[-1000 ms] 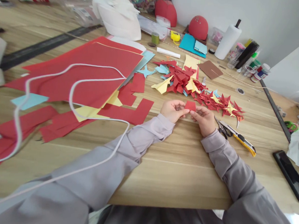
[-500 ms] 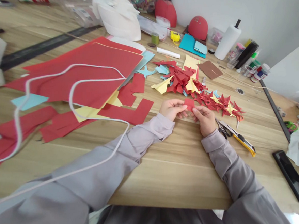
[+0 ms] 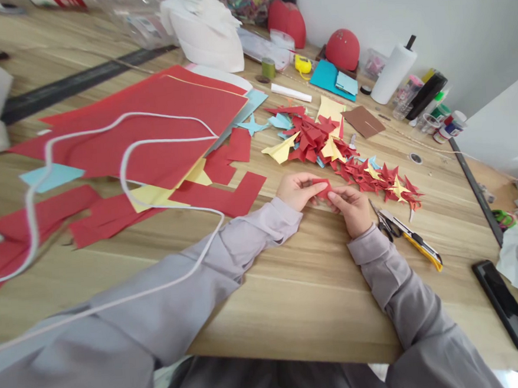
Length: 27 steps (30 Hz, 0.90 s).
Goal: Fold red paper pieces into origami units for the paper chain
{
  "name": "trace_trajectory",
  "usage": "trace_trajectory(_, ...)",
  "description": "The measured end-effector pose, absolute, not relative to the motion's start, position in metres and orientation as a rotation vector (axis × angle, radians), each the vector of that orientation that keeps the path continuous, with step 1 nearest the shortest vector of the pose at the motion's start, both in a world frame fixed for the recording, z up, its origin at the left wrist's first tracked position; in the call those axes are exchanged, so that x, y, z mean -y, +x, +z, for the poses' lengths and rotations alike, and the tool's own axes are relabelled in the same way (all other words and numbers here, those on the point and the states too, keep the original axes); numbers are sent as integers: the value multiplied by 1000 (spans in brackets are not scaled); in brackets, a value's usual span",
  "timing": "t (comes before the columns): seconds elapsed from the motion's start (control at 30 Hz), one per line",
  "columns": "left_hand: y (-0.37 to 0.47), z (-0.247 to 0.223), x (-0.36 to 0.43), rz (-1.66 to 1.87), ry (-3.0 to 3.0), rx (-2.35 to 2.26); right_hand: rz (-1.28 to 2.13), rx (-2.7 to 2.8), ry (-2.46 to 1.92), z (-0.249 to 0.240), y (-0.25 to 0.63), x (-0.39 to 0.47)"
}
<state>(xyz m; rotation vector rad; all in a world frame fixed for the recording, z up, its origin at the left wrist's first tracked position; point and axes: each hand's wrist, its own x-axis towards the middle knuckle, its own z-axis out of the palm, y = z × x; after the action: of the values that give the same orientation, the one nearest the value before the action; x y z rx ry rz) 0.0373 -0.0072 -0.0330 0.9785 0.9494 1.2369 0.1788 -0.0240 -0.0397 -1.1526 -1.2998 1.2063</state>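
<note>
A small piece of red paper (image 3: pixel 322 188) is pinched between my two hands, above the wooden table (image 3: pixel 302 297). My left hand (image 3: pixel 295 190) grips its left side, the thumb lying across the front. From the right, my right hand (image 3: pixel 352 207) holds the lower right edge with thumb and fingers. Most of the paper is covered by my fingers. Just beyond my hands lies a heap of folded paper stars (image 3: pixel 312 136), mostly red with some yellow and blue. Scissors (image 3: pixel 389 227) and a yellow utility knife (image 3: pixel 415 241) rest right of my right hand.
Large red sheets (image 3: pixel 156 124) lie at the left, with red paper strips (image 3: pixel 114 215) before them and a white cable (image 3: pixel 170 140) running across. A black phone (image 3: pixel 506 307) is at the right edge. Bottles, a white roll (image 3: pixel 395 73) and a tape measure (image 3: pixel 303 65) stand at the back.
The red paper now shows a smaller area between my fingers, and my left thumb lies further over it. My right hand has shifted slightly left, nearer my left hand.
</note>
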Motion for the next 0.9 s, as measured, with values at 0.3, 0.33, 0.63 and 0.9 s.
trace_trajectory(0.3,37,-35,8,1204,1011,-977,1129,1393,-1139,-41,180,24)
trace_trajectory(0.33,37,-35,8,1207,1009,-968,1124,1395,-1144,-41,179,24)
trace_trajectory(0.63,38,-34,6,1331,907,-925,1027,1202,-1207,-40,176,23)
trace_trajectory(0.9,39,-32,11,1271,978,-911,975,1175,-1169,-42,176,22)
